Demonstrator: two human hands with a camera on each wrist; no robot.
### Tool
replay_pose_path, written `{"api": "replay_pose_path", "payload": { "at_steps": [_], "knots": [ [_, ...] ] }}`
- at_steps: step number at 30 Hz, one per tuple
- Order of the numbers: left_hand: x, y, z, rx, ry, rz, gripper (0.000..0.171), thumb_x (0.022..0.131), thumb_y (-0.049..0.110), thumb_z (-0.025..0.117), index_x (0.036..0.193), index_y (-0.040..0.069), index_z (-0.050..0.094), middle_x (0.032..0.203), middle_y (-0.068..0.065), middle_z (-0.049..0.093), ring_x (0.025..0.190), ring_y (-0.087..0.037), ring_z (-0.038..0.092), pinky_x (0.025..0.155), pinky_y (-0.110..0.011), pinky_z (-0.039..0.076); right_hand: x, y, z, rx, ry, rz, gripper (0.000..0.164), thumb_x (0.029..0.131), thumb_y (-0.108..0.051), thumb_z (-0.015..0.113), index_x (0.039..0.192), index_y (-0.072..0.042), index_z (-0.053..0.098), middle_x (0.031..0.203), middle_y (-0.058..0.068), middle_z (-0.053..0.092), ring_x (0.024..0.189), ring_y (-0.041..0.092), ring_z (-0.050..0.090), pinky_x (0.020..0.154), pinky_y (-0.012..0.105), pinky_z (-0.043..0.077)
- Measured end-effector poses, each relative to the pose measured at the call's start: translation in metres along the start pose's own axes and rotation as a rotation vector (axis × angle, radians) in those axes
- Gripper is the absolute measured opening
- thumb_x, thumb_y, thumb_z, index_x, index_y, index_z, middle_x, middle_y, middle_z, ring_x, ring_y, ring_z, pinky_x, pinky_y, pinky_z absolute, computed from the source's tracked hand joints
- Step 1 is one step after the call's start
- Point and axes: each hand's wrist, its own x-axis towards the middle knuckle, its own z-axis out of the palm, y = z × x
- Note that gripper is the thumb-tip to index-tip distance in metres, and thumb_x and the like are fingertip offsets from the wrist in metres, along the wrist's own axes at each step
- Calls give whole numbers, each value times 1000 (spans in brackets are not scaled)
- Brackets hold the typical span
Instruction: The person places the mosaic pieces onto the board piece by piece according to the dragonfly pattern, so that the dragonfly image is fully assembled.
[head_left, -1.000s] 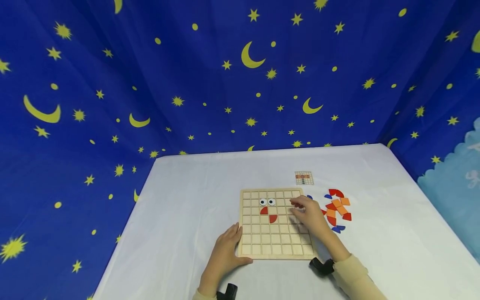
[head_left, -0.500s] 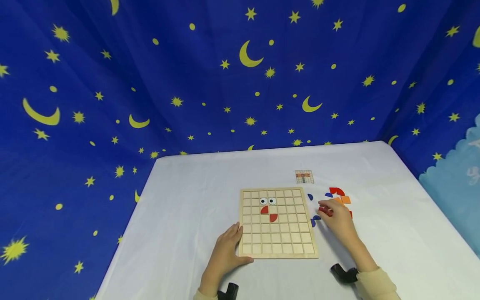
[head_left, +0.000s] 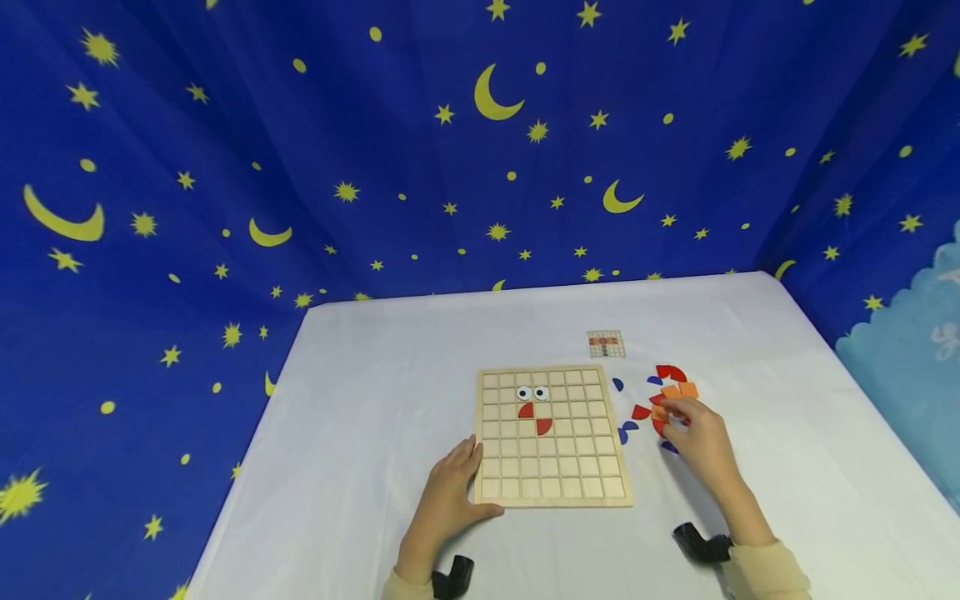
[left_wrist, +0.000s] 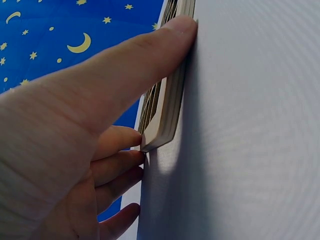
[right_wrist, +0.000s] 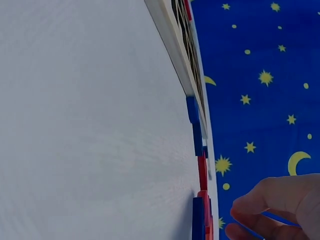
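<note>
A square wooden grid board (head_left: 553, 502) lies on the white table. On it are two googly-eye pieces (head_left: 523, 393) and two red quarter-circle pieces (head_left: 543, 427). My left hand (head_left: 448, 492) rests at the board's near left corner, the thumb along the near edge and the fingers touching the left side; the left wrist view shows the thumb (left_wrist: 145, 50) nearly straight. To the board's right, my right hand (head_left: 703, 437) is over a loose pile of orange squares (head_left: 687, 390), red quarter-circles (head_left: 641, 412) and blue half-circles (head_left: 670, 447). In the right wrist view its fingers (right_wrist: 265, 200) are bent, with no piece visible between them.
A small picture card (head_left: 606, 344) with a printed grid lies behind the board. More blue half-circles (head_left: 618, 384) lie between board and pile. A blue star-patterned curtain (head_left: 420, 167) hangs behind and beside the white table (head_left: 360, 400).
My right hand has moved right from above the board to the pile. A red piece seen in its fingers half a second ago now lies on the table. The left hand stays at the corner.
</note>
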Motion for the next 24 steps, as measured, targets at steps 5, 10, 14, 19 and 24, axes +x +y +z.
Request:
{"api": "replay_pose_path", "payload": {
  "at_steps": [5,10,14,19,24],
  "knots": [
    [1,0,0,-1,-3,-2,100,63,47,82,140,-4,42,150,-21,36,139,-38,36,109,-57,32,-3,3,0,-1,-27,27,31,78,2,68,108,8,65,100,24,66,91,37,61,84,55,52],
    [2,1,0,0,-10,-17,101,63,47,82,140,-3,42,151,-20,35,140,-36,35,110,-56,31,-4,4,1,-10,-55,52,30,78,0,71,107,7,65,101,23,66,92,36,61,87,55,52],
    [3,1,0,1,-9,-19,100,63,45,83,140,-3,42,151,-20,35,140,-36,35,110,-56,31,-4,6,2,-18,-73,50,32,78,-1,72,107,8,64,101,23,66,91,35,62,86,54,52],
    [2,0,1,-4,-3,-13,100,62,45,83,140,-4,42,150,-21,36,139,-37,36,109,-57,32,-4,10,5,-17,-99,52,31,78,-1,73,107,7,65,100,21,66,89,32,61,84,52,53],
    [1,0,1,8,3,1,100,62,45,84,139,-5,43,149,-22,37,138,-38,37,108,-57,33,-3,13,8,-24,-118,8,32,77,4,71,108,5,66,102,19,65,92,32,61,86,52,53]
  ]
}}
